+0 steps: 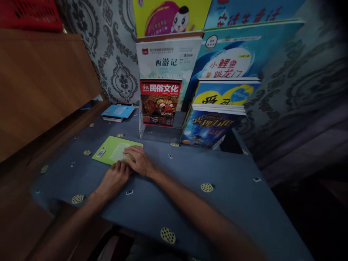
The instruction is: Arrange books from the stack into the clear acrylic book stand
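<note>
A green book [108, 146] with a barcode and a pale text block lies flat on the blue patterned tablecloth [168, 174]. Both hands are at its right part. My left hand [116, 175] has curled fingers on the book's near edge. Just beyond it, touching it, my right hand [138, 159] is bent over the right side of the book, with a bit of green showing under the fingers. The fingertips of both hands are partly hidden, so the exact grip is hard to see.
A clear stand [160, 135] behind the hands holds a red-topped book [160, 103] and a dark blue book [209, 127], with several taller books behind. A small stack with a light blue book [118, 111] lies at the back left. A wooden cabinet [46, 83] stands left, under a red basket [32, 14].
</note>
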